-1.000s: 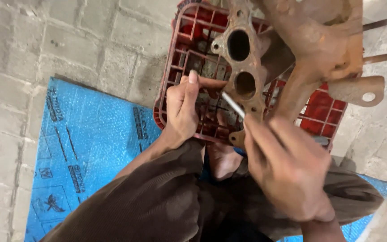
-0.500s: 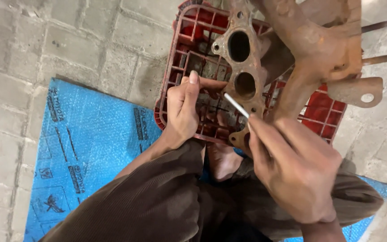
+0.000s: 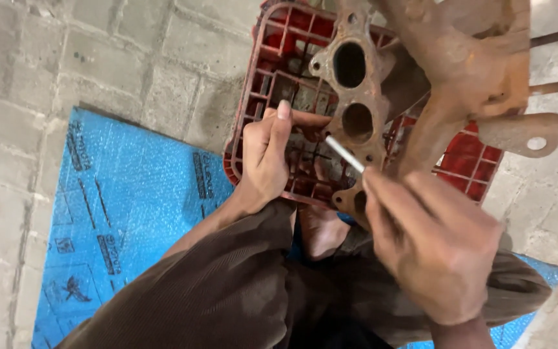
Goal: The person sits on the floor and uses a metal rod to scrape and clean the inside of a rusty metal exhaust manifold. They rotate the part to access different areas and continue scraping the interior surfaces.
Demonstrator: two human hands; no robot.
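Grey paving bricks (image 3: 98, 58), rough and dusty with dark joints, make up the floor under me. On them at the near left lies a blue bubble-textured plastic sheet (image 3: 130, 207), printed in dark ink. My knees in brown ribbed trousers (image 3: 227, 297) fill the near middle. At the far right stands a red plastic crate (image 3: 272, 77), a moulded lattice of square cells. Resting on it is a rusty cast-metal manifold (image 3: 460, 71), pitted orange-brown, with a flat flange pierced by oval ports and a lug with a round hole at the right. My left hand (image 3: 266, 155) grips the flange's left edge, fingers curled round it, thumb up. My right hand (image 3: 434, 239) pinches a thin, pale, straight rod (image 3: 343, 154) in closed fingers, its tip touching the flange just beside the lower port.
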